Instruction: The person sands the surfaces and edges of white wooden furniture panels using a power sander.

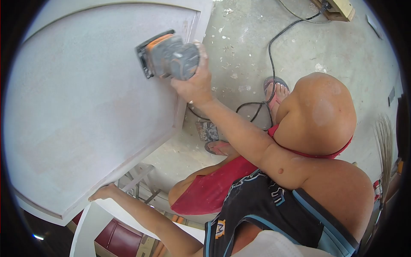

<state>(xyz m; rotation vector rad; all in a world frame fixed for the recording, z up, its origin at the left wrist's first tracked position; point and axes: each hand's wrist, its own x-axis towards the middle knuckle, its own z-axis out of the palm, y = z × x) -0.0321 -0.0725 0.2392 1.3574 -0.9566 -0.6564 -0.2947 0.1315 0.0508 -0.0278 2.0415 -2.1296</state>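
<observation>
A grey and orange power sander [171, 55] is in my right hand [197, 83], whose fingers wrap round its rounded body. The sander is over the upper right part of a large whitish panel [85, 85] with a raised border and a curved top edge. It looks slightly smeared by motion, and its pad is seen edge-on. At the panel's lower edge my left hand [103, 192] grips the border, with some of its fingers hidden. Faint pinkish patches show across the panel's face.
A black cord [272, 51] crosses the speckled concrete floor [239, 34] past my sandalled foot [277, 92]. Near the other foot lies a paint-stained block [207, 131]. A wooden box [338, 9] stands at the top right, a broom [383, 145] at the right, metal legs [143, 177] below the panel.
</observation>
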